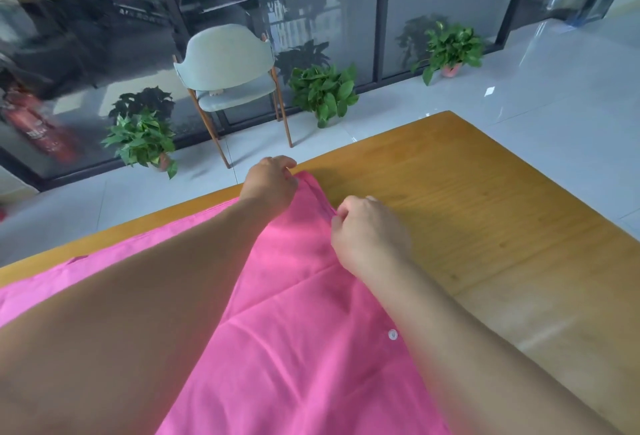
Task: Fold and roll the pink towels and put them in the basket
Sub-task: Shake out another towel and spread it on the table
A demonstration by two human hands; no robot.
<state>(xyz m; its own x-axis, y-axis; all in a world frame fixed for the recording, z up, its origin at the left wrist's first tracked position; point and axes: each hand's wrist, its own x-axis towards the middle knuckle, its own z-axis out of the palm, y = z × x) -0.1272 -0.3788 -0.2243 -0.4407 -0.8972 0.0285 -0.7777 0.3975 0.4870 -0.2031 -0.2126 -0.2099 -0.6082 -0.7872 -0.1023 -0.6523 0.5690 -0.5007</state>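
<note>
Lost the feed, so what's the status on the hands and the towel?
Left hand and right hand both pinching far edge of pink towel. Towel spread on wooden table, roll barely begun. Basket not in view.

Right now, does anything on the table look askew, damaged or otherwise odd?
Nothing damaged or spilled. The towel lies creased on the table, its far edge turned over where the left hand and right hand pinch it. Oddly for a towel, it carries a small white snap near its right edge. No basket is in view.
</note>
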